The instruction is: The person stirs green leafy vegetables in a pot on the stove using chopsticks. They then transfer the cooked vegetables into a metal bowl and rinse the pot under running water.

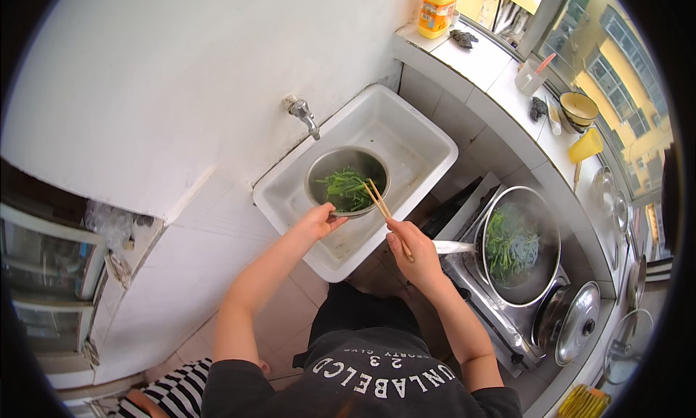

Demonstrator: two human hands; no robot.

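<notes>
My left hand (pixel 325 221) grips the near rim of a metal bowl (pixel 310 185) over the white sink (pixel 413 125). Green leafy vegetables (pixel 348 189) lie in the bowl, with faint steam above them. Wooden chopsticks (pixel 379 198) are held in my right hand (pixel 411 249), their tips at the right side of the greens. To the right, a long-handled pan (pixel 521 293) stands on a gas stove (pixel 503 331); more greens (pixel 508 244) sit in its steaming water.
A metal tap (pixel 304 116) sticks out from the wall above the sink. Beside the pan stands a lidded pot (pixel 576 323). The tiled ledge (pixel 478 70) carries a yellow bottle (pixel 436 10), a bowl (pixel 579 108) and a yellow cup (pixel 585 145). Another person's striped clothing (pixel 179 388) shows lower left.
</notes>
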